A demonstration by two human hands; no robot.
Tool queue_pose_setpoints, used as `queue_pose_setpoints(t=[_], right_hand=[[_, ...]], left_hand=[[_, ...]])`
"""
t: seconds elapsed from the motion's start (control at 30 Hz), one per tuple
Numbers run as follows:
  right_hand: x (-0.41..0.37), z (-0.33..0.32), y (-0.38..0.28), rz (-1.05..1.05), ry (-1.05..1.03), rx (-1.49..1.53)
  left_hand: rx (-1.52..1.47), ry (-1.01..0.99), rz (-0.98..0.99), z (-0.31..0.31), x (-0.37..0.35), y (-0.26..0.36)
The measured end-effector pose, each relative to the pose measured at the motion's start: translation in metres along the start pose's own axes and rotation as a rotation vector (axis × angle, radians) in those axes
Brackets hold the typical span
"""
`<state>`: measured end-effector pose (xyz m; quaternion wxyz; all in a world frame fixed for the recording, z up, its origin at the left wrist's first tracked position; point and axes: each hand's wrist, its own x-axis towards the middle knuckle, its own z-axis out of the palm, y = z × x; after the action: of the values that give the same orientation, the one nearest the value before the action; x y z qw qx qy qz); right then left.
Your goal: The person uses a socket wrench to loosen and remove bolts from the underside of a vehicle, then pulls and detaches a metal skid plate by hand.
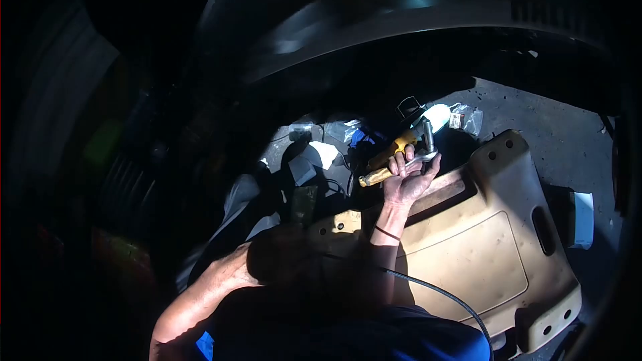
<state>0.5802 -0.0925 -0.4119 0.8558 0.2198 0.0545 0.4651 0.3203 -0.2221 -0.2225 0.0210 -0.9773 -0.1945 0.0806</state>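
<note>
Deep shadow surrounds a sunlit patch of grey floor (568,135), where a tan molded panel (468,261) with holes in its corners lies beside the person. Above the panel's upper edge, the right grip (405,184), palm up, has its fingers curled around a ratchet (378,176) with a yellowish handle, its metal socket (428,135) pointing upward. Just behind it is a yellow tool (404,140). Clear plastic bags (473,120) lie farther back. Darkness covers the left grip (273,257), so I cannot tell whether it is spread or closed. A black cable (445,292) curves across the panel.
</note>
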Motion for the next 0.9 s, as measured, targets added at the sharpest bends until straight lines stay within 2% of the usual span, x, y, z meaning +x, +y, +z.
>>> queue_pose_setpoints(t=[0.1,0.17,0.2,0.27,0.33,0.37,0.5,0.57,0.6,0.7,0.8,0.9], right_hand=[[0.016,0.006,-0.007,-0.049,-0.094,-0.069],[0.022,0.018,-0.014,-0.169,-0.034,-0.176],[0.024,0.023,-0.019,-0.195,-0.056,-0.184],[0.001,0.005,-0.044,-0.261,-0.003,-0.188],[0.005,0.01,-0.05,-0.333,0.045,-0.141],[0.004,0.009,-0.052,-0.338,0.039,-0.062],[0.024,0.037,-0.041,-0.362,0.05,0.084],[0.062,0.027,-0.023,-0.233,-0.343,0.25],[0.08,0.032,-0.016,-0.253,-0.347,0.232],[0.124,0.065,-0.004,-0.413,-0.22,-0.015],[0.159,0.088,-0.021,-0.548,-0.1,-0.266],[0.196,0.087,-0.034,-0.647,0.026,-0.346]], left_hand=[[-0.045,0.082,0.031,-0.01,0.019,0.021],[-0.043,0.106,0.084,-0.009,0.017,0.025],[-0.079,0.004,0.063,-0.009,0.014,0.026],[-0.115,-0.148,-0.163,0.011,-0.004,0.055],[-0.177,-0.285,-0.407,0.004,0.0,0.062],[-0.168,-0.316,-0.385,0.006,0.002,0.064],[-0.134,-0.405,-0.563,0.006,0.024,0.079],[-0.14,-0.31,-0.584,0.01,0.031,0.083],[-0.152,-0.292,-0.594,0.011,0.033,0.082],[-0.151,-0.339,-0.61,0.007,0.049,0.067],[-0.146,-0.43,-0.619,-0.001,0.066,0.042],[-0.136,-0.528,-0.647,-0.005,0.065,0.026]])
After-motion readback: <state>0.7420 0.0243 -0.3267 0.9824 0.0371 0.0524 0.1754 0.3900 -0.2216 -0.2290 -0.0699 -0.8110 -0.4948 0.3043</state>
